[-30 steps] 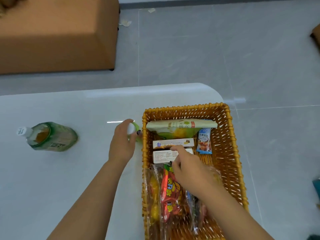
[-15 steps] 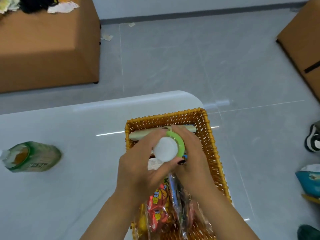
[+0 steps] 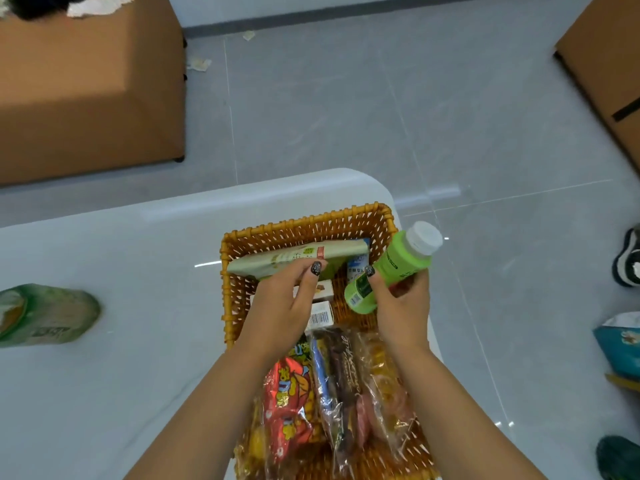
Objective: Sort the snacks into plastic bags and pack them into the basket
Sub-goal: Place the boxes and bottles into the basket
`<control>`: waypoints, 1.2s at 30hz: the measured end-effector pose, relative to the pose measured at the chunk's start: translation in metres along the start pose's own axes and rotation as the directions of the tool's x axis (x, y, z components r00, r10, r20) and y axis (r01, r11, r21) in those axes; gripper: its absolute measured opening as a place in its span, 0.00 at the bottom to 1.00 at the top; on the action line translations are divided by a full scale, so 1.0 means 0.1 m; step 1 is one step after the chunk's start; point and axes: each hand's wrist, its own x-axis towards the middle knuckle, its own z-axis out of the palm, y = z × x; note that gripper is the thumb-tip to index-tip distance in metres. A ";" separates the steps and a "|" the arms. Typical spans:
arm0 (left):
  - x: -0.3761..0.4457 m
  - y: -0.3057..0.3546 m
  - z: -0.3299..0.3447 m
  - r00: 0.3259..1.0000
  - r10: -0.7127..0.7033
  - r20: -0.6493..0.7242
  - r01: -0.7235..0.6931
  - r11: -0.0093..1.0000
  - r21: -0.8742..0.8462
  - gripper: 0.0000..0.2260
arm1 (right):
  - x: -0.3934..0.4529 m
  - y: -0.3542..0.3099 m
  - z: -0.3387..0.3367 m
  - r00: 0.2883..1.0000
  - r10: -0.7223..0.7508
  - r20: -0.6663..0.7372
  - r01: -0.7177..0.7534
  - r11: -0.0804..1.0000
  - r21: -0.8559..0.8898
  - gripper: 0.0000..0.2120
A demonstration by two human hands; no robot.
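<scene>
A big green bottle [image 3: 45, 315] lies on its side on the desk [image 3: 138, 341], far left of both hands. It could roll, because it is round.

The left hand [image 3: 280, 306] hangs over the basket [image 3: 227, 296], fingers loosely bent, holding nothing. Under its fingertips lies one pale green packet [image 3: 277, 263].

The right hand [image 3: 401, 303] has its grip closed round a small green bottle [image 3: 391, 268], tipped over the basket's right edge. If that grip slips, the bottle could fall off the desk to the floor.

Two small boxes [image 3: 322, 311] sit between the hands. Below the wrists lie bagged snacks [image 3: 332, 393]; I cannot count them. Two bottles in all.
</scene>
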 end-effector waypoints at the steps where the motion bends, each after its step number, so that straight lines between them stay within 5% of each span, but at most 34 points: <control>1: 0.02 0.00 0.00 1.000 -0.022 0.006 0.022 1.000 0.003 0.12 | 0.09 0.02 0.03 1.000 -0.007 0.030 0.008 0.999 -0.042 0.24; 5: 0.08 0.03 0.04 0.995 -0.091 0.031 0.090 0.995 0.035 0.13 | 0.26 0.25 0.15 0.977 0.121 0.174 -0.072 0.961 -0.266 0.23; 10: 0.10 0.03 0.18 0.986 -0.156 0.061 0.152 0.986 0.067 0.18 | 0.44 0.45 0.27 0.959 0.235 0.159 -0.171 0.925 -0.340 0.21; 25: -0.10 -0.07 0.14 0.983 -0.179 0.042 0.181 0.982 -0.058 0.15 | 0.54 0.44 0.38 0.973 0.216 0.086 -0.105 0.739 -0.665 0.24; 31: -0.24 -0.29 -0.21 0.959 -0.276 -0.065 0.243 0.919 -0.312 0.15 | -0.23 0.11 0.22 0.971 -0.070 0.229 0.197 0.779 -0.595 0.14; 36: -0.40 -0.53 -0.70 0.920 -0.364 -0.145 0.280 0.870 -0.406 0.16 | -0.72 0.01 0.87 0.900 -0.255 0.353 0.402 0.796 -0.451 0.13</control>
